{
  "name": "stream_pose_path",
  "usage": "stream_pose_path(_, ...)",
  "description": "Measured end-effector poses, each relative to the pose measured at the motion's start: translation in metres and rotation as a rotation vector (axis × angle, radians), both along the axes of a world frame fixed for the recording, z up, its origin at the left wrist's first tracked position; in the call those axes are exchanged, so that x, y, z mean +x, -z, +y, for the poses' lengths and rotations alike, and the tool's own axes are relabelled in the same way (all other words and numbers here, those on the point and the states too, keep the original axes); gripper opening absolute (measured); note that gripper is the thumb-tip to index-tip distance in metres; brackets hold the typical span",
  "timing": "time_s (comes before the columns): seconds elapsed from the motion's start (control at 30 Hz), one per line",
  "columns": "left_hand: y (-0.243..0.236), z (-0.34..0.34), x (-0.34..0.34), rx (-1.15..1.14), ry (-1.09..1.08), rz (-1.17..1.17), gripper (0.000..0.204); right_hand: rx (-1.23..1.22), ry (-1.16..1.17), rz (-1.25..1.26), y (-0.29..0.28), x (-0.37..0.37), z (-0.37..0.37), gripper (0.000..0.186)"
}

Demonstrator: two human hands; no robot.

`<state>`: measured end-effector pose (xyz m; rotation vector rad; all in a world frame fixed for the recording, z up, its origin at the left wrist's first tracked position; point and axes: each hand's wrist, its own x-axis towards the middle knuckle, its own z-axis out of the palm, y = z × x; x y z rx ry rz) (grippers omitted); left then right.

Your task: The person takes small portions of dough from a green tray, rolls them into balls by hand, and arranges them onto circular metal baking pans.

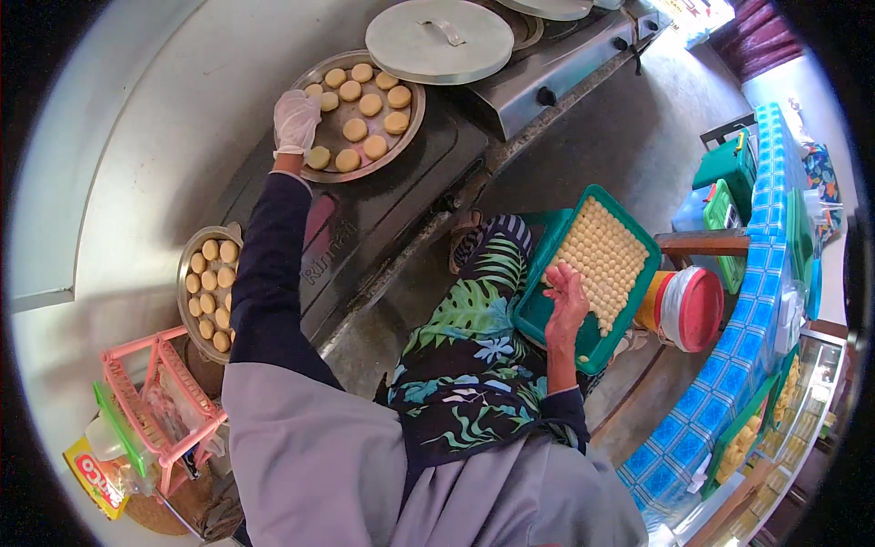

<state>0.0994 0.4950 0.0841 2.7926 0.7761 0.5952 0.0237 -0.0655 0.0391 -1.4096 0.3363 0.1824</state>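
Note:
My left hand (pixel 296 123), in a thin whitish glove, reaches to the left side of a round metal pan (pixel 416 123). Its fingers are closed at a flat round dough piece (pixel 329 101) by the rim; the fingertips are partly hidden. Several more pale dough rounds lie spread in that pan. Over the near left part of a green tray (pixel 597 354), my right hand (pixel 567 301) hovers with fingers loosely bent and apart, nothing visible in them. Rows of small dough balls (pixel 602 251) fill much of the tray, which rests by my lap.
Another pan of dough rounds (pixel 208 281) sits left of my forearm. A metal lid (pixel 439 41) overlaps the far pan beside the stove (pixel 538 87). At left stands a pink basket (pixel 164 401); at right, a red-lidded bucket (pixel 700 310) and a table with blue checked cloth (pixel 697 401).

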Motion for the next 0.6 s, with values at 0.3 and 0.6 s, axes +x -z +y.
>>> stream_pose_path(0.3, -0.017, -0.041, -0.002, 0.185, 0.188, -0.086, 0.03, 0.007, -0.008, 0.047, 0.001, -0.002, -0.001, 0.045)
stream_pose_path(0.6, 0.001, -0.014, -0.002, 0.411, 0.193, 0.215, 0.024, -0.126, 0.24, -0.095, -0.007, 0.027, -0.091, 0.033)
